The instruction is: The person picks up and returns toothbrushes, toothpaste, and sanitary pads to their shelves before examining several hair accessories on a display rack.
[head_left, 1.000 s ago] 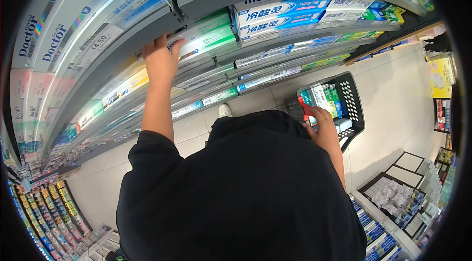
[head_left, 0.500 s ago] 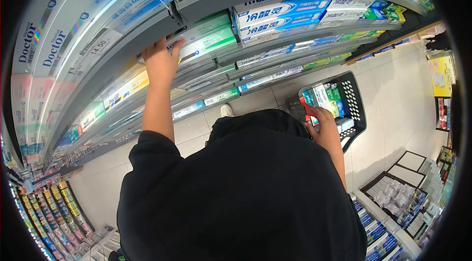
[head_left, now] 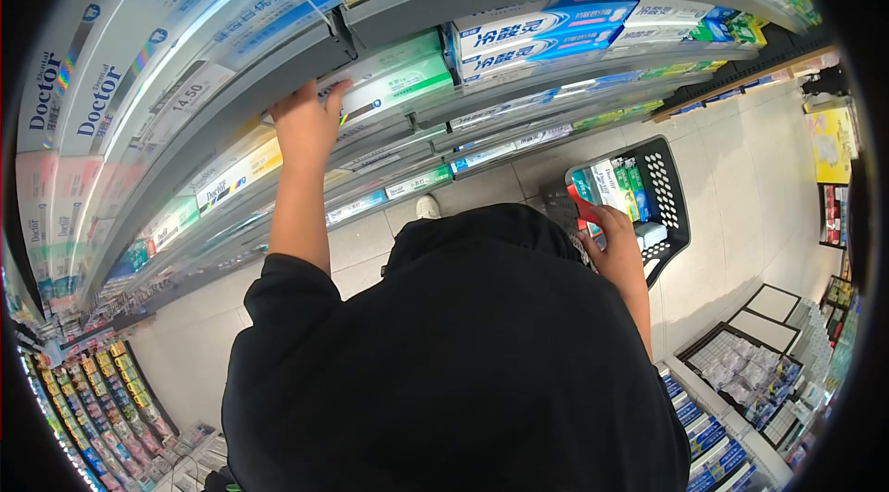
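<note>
My left hand (head_left: 310, 126) reaches into a shelf at the upper left, thumb spread from the fingers. It is at the white and green toothpaste box (head_left: 400, 84), touching its left end; the fingertips are partly hidden under the shelf lip above. Close to my right side, my right hand (head_left: 616, 246) is closed round the red handle (head_left: 587, 210) of a black shopping basket (head_left: 681, 205). Several toothpaste boxes (head_left: 611, 186) in white, green and teal lie inside the basket.
Blue and white toothpaste boxes (head_left: 546, 24) fill the shelf further right. A price label (head_left: 190, 95) hangs on the shelf edge at left. My shoe (head_left: 427, 207) stands on the tiled floor (head_left: 722, 214). Racks of goods (head_left: 88, 399) and a display stand (head_left: 745, 372) are behind me.
The view has shifted slightly, so the shelves sit a little lower. My left hand stays at the white and green box, and my right hand keeps the basket handle.
</note>
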`<action>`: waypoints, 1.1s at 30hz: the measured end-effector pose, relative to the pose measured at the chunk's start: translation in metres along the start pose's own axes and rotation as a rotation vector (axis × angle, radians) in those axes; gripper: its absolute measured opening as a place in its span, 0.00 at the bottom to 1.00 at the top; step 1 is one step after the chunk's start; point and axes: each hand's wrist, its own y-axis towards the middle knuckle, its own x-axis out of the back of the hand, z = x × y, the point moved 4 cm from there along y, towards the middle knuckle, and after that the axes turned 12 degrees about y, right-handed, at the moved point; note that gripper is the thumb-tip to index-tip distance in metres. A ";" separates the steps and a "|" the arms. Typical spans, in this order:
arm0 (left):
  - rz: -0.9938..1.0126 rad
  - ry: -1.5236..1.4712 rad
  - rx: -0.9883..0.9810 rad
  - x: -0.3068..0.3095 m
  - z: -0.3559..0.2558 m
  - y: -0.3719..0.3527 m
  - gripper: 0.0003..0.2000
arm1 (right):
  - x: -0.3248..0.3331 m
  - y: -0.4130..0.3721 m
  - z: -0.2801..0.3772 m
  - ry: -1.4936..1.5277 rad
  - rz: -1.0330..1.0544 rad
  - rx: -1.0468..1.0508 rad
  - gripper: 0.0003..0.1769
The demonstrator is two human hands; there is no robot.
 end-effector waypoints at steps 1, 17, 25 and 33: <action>-0.021 -0.007 -0.021 0.000 0.000 0.000 0.24 | 0.001 0.001 0.002 -0.004 -0.003 -0.005 0.24; 0.080 -0.898 -0.308 0.022 -0.087 -0.043 0.10 | 0.001 -0.004 -0.016 0.051 -0.037 -0.222 0.27; 0.883 -1.103 -0.900 -0.034 -0.180 -0.096 0.11 | 0.026 -0.075 -0.031 -0.030 -0.223 -0.491 0.33; 0.789 -1.268 -1.044 0.007 -0.334 -0.079 0.11 | 0.029 -0.074 -0.030 -0.060 -0.442 -0.369 0.20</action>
